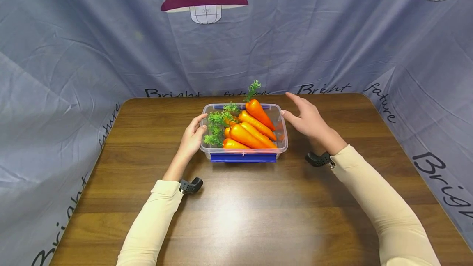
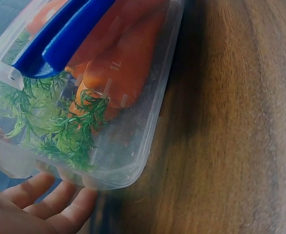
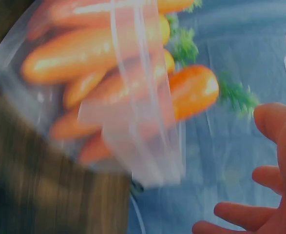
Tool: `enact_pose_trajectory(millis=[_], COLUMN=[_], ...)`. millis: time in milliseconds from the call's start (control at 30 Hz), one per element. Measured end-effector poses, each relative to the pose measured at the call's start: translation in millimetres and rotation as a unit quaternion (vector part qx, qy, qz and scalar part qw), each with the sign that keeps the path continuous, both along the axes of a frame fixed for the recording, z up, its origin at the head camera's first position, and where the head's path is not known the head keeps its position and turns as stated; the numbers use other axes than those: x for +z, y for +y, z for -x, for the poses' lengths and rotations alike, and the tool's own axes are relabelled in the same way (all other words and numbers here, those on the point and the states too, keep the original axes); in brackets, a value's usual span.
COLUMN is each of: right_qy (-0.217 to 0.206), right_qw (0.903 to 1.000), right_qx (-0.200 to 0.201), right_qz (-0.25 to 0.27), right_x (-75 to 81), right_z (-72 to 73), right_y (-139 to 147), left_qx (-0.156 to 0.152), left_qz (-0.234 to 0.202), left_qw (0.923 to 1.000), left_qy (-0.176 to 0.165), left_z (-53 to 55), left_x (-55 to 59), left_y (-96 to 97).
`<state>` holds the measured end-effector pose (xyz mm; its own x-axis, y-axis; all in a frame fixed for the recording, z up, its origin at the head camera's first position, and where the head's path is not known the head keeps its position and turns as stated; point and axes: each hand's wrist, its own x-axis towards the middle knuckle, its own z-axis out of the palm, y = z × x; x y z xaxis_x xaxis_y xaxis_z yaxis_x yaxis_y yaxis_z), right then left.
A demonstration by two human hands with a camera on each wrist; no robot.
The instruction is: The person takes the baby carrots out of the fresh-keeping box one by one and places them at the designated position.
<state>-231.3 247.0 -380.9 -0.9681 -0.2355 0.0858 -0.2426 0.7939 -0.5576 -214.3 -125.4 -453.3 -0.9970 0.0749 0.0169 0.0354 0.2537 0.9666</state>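
Note:
A clear plastic box (image 1: 244, 154) with blue clip handles stands on the wooden table, filled with several orange carrots (image 1: 248, 135) with leafy green tops (image 1: 216, 128). One carrot (image 1: 260, 114) lies highest, its top poking past the far rim. My left hand (image 1: 192, 136) is at the box's left end; in the left wrist view its fingertips (image 2: 86, 197) rest against the outer wall, fingers loosely extended. To the right of the box my right hand (image 1: 309, 121) is spread and holds nothing; the right wrist view has a gap between its fingers and the box.
The wooden table (image 1: 229, 216) extends around the box. Behind and beside it hangs a grey-blue curtain (image 1: 281, 44) printed with lamps and lettering. A black band with a bracket (image 1: 191, 185) sits on the left wrist, another (image 1: 318, 159) on the right.

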Motion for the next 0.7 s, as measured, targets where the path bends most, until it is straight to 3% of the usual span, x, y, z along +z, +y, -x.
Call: enact_pose_trajectory(millis=[267, 467, 700], right_qy=[0.008, 0.023, -0.019], right_qw=[0.9989, 0.9982, 0.9978], right_qx=[0.027, 0.005, 0.036], right_qz=[0.038, 0.056, 0.052], right_x=[-5.9, -11.5, -15.4], right_z=[13.6, 18.3, 27.6], right_y=[-37.9, -52.1, -64.1], left_qx=[0.006, -0.001, -0.004], left_qz=[-0.015, -0.009, -0.011], left_qw=[0.9999, 1.0, 0.9999], left_qy=[-0.003, 0.0, 0.004], left_z=[-0.5, -0.1, 1.0], left_x=[-1.4, -1.2, -1.9], left_y=[-0.1, 0.5, -0.2])
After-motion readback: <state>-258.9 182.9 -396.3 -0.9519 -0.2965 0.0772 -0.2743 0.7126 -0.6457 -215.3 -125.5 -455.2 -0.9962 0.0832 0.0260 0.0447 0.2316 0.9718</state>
